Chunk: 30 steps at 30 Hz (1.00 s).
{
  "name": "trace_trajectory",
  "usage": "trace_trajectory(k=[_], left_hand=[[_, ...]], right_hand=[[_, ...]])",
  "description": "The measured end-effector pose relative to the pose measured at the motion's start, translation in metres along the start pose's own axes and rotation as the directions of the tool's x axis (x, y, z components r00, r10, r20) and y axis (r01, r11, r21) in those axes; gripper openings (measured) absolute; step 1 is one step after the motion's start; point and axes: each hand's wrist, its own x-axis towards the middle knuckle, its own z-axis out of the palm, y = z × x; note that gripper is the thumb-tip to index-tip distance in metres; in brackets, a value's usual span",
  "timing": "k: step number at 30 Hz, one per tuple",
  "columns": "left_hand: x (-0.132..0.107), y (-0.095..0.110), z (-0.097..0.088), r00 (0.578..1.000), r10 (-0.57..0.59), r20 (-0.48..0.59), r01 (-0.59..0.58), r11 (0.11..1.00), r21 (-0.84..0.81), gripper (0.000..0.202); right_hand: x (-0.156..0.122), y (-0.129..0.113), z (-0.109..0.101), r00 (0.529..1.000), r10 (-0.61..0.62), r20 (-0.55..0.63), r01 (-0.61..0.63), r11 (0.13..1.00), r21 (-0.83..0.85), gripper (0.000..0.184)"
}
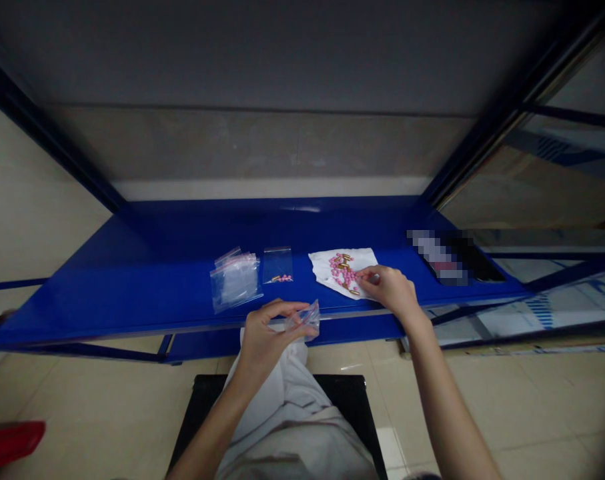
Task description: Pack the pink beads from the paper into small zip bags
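Note:
My left hand (269, 328) pinches a small clear zip bag (309, 321) in front of the shelf edge, its mouth toward the right. Over the right edge of a white sheet (318, 267), my right hand (393, 288) has thumb and fingertips closed together among the pieces; what they hold is too small to make out. Several small round pink pieces (338, 268) and gold capsule-like pieces (344, 259) lie in a loose heap on that sheet. Left of it, a flat clear zip bag (277, 259) has a few pink and gold pieces at its bottom.
A stack of clear zip bags (236, 279) lies on the blue shelf (172, 247) at the left. A dark flat object (469, 257), partly blurred out, is at the right end. Blue posts (77, 163) frame both sides. A black seat (349, 393) is under me.

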Motion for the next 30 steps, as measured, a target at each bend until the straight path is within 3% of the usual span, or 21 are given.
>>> trace_trajectory(k=[13,20,23,26,30], left_hand=[[0.001,-0.003,-0.001,0.998,-0.057,0.010,0.057,0.997,-0.052,0.020],[0.002,-0.006,-0.002,1.000,0.015,0.019,-0.014,0.998,-0.059,0.015],[0.003,-0.005,-0.001,0.997,0.078,0.007,-0.078,0.996,-0.038,0.011],[0.004,-0.003,0.001,0.988,0.150,-0.033,-0.150,0.989,-0.010,0.008],[0.005,0.001,0.004,0.965,0.256,-0.060,-0.254,0.966,0.048,0.003]], right_hand=[[-0.002,-0.004,-0.003,0.999,0.053,0.006,-0.053,0.999,0.004,0.019],[-0.005,-0.009,-0.015,0.996,0.081,-0.026,-0.080,0.996,0.044,0.019],[-0.009,-0.015,-0.023,0.996,0.045,-0.074,-0.040,0.996,0.074,0.022],[-0.015,-0.027,-0.032,0.993,-0.051,-0.104,0.072,0.975,0.212,0.024],[-0.030,-0.050,-0.046,0.973,-0.213,-0.086,0.228,0.864,0.448,0.019]])
